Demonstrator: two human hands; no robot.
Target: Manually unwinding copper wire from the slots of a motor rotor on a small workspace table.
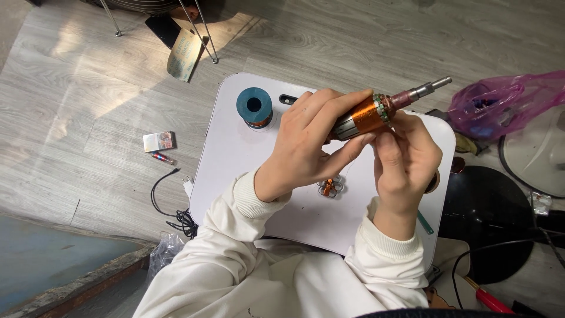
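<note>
Bright daylight from top left; sharp focus; soft shadows on floor [88, 106].

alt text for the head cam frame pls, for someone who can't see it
Both hands hold a motor armature with copper windings and a steel shaft above a small white table: the left hand grips its body, and the right hand touches the winding end. A teal wire spool stands on the table; a pink plastic bag lies on the floor nearby.

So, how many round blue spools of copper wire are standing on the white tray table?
1. The round blue spool of copper wire stands on the white tray table, near its far left corner. Hands may hide others.
</note>
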